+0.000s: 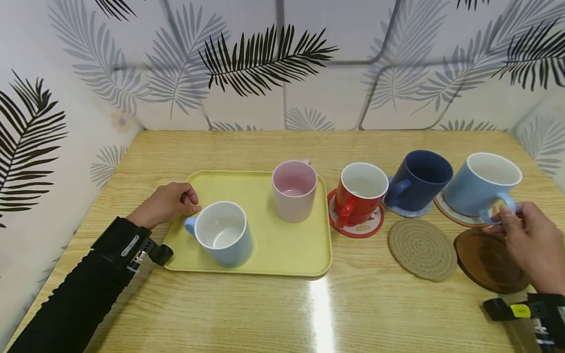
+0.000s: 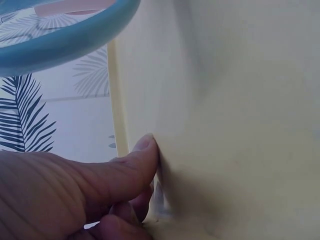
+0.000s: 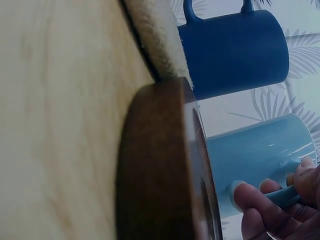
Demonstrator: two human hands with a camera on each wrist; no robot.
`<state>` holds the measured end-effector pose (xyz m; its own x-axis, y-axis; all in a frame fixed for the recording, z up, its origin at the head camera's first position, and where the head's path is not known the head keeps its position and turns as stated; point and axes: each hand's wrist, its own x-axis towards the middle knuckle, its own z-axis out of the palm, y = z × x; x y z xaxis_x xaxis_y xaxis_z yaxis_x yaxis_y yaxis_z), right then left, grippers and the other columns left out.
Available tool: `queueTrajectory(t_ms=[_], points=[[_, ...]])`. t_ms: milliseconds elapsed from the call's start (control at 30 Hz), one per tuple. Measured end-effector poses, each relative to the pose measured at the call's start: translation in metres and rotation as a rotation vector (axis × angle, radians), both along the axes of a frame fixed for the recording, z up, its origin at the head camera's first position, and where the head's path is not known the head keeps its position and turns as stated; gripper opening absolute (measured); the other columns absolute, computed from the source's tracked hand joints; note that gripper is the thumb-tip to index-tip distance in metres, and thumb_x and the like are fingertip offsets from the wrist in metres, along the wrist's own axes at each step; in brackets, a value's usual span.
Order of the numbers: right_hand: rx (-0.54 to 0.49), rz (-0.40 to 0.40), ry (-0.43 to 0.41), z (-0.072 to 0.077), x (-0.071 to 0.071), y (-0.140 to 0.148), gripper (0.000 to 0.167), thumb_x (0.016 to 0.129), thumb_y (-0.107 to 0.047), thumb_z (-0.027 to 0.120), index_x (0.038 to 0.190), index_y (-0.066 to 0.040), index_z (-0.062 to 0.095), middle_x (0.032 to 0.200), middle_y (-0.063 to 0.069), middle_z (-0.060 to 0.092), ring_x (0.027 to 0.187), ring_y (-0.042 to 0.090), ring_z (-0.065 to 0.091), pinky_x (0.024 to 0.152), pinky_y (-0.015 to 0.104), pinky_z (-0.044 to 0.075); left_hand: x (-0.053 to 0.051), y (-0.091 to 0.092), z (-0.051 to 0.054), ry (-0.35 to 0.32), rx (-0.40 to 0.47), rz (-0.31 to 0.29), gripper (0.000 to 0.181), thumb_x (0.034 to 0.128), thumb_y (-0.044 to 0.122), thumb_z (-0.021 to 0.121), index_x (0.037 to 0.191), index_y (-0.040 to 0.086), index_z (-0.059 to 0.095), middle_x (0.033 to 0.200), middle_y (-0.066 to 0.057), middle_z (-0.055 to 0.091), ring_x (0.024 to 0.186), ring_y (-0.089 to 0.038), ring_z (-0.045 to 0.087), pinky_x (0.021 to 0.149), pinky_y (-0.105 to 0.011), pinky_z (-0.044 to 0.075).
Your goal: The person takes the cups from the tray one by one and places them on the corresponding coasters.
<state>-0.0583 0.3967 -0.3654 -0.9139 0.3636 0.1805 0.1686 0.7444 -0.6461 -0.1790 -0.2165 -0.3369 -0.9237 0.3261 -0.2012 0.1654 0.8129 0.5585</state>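
My left hand (image 1: 169,203) pinches the left rim of the yellow tray (image 1: 265,255), thumb on the inner side, as the left wrist view shows. Close to it on the tray is a light blue mug (image 1: 227,240), its handle toward that hand. A pink mug (image 1: 293,196) stands at the tray's right end. Far right, my right hand (image 1: 531,240) grips the handle of another light blue mug (image 3: 255,155), which is over a round coaster (image 1: 463,218) with a reddish-brown rim. Whether its base touches the coaster I cannot tell.
Between tray and right hand stand a red mug (image 1: 359,196) on a red-edged coaster (image 1: 372,225) and a navy mug (image 1: 417,181) on a bluish coaster (image 1: 419,211). A woven coaster (image 1: 422,250) and a dark wooden coaster (image 1: 490,262) lie in front. Patterned walls (image 1: 247,103) border the table.
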Motion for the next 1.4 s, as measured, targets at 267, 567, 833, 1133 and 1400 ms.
queueTrajectory(t_ms=[267, 567, 833, 1133, 1400], points=[[-0.041, 0.028, 0.011, -0.002, 0.000, 0.004, 0.031, 0.110, -0.015, 0.037, 0.118, 0.014, 0.045, 0.082, -0.028, 0.047, 0.063, -0.020, 0.051, 0.056, 0.007, 0.046, 0.000, -0.001, 0.001, 0.002, -0.007, 0.000, 0.020, 0.0928, 0.010, 0.073, 0.096, -0.002, 0.058, 0.083, -0.009, 0.055, 0.076, -0.023, 0.051, 0.064, -0.032, 0.041], [-0.069, 0.061, -0.018, -0.002, 0.000, 0.007, 0.030, 0.110, -0.014, 0.036, 0.117, 0.014, 0.045, 0.080, -0.031, 0.046, 0.063, -0.015, 0.053, 0.055, 0.011, 0.048, -0.001, -0.003, 0.002, 0.008, -0.010, 0.000, 0.020, 0.0926, 0.010, 0.073, 0.096, -0.003, 0.059, 0.082, -0.009, 0.055, 0.076, -0.023, 0.051, 0.063, -0.032, 0.041], [-0.080, 0.050, -0.035, -0.005, 0.000, 0.009, 0.034, 0.110, -0.017, 0.036, 0.125, 0.013, 0.042, 0.095, -0.001, 0.060, 0.066, -0.013, 0.053, 0.057, 0.011, 0.047, 0.001, -0.002, 0.003, 0.004, -0.003, -0.001, 0.020, 0.0926, 0.010, 0.073, 0.096, -0.003, 0.058, 0.082, -0.009, 0.054, 0.076, -0.023, 0.050, 0.063, -0.032, 0.041], [-0.001, -0.143, 0.009, 0.014, -0.001, 0.002, 0.047, 0.111, -0.021, 0.031, 0.146, 0.009, 0.033, 0.139, 0.036, 0.042, 0.065, -0.018, 0.037, 0.055, 0.009, 0.035, 0.000, -0.001, 0.002, 0.005, -0.003, -0.006, 0.020, 0.0920, 0.010, 0.073, 0.095, -0.003, 0.059, 0.082, -0.009, 0.054, 0.076, -0.023, 0.050, 0.064, -0.032, 0.041], [-0.023, -0.115, 0.269, -0.008, -0.015, 0.026, 0.037, 0.108, -0.029, 0.043, 0.142, -0.014, 0.047, 0.123, -0.011, 0.049, 0.071, -0.015, 0.049, 0.061, 0.006, 0.037, -0.002, 0.000, 0.000, 0.004, -0.016, -0.019, 0.016, 0.0936, 0.011, 0.071, 0.095, -0.001, 0.061, 0.083, -0.008, 0.057, 0.076, -0.022, 0.052, 0.064, -0.031, 0.041]])
